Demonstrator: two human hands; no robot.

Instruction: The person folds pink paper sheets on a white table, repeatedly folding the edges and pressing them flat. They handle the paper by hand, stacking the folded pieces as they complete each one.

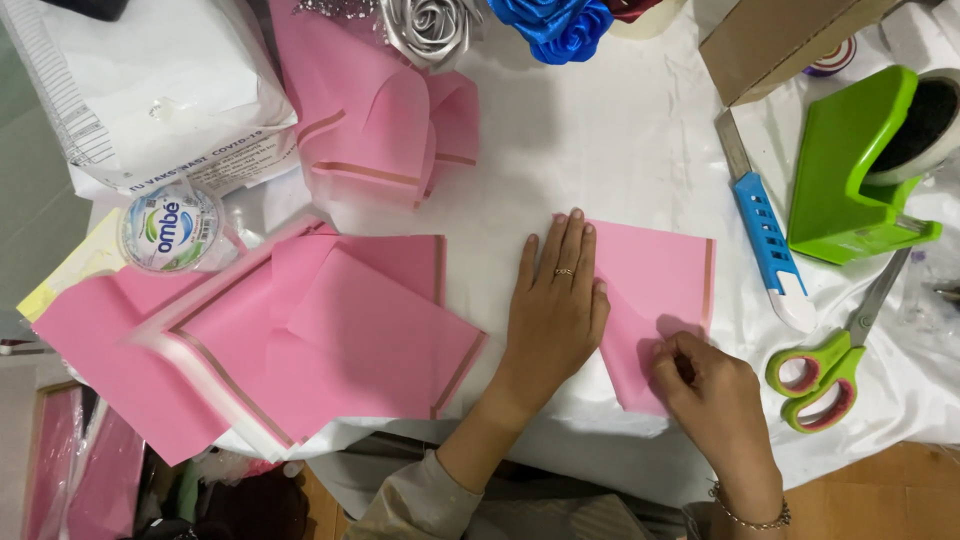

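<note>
A pink paper sheet [655, 285] with a gold edge stripe lies on the white tablecloth [600, 140]. My left hand [555, 305] presses flat on the sheet's left part, fingers spread, a ring on one finger. My right hand [700, 385] pinches the sheet's lower edge between thumb and fingers. A bracelet sits on that wrist.
A stack of pink sheets [300, 330] lies to the left, near a sealed water cup [170, 228]. A blue utility knife [765, 235], green scissors [825, 365] and a green tape dispenser [860, 170] lie to the right. A pink-wrapped bouquet [385, 110], satin roses [555, 25] and a cardboard box [780, 40] sit behind.
</note>
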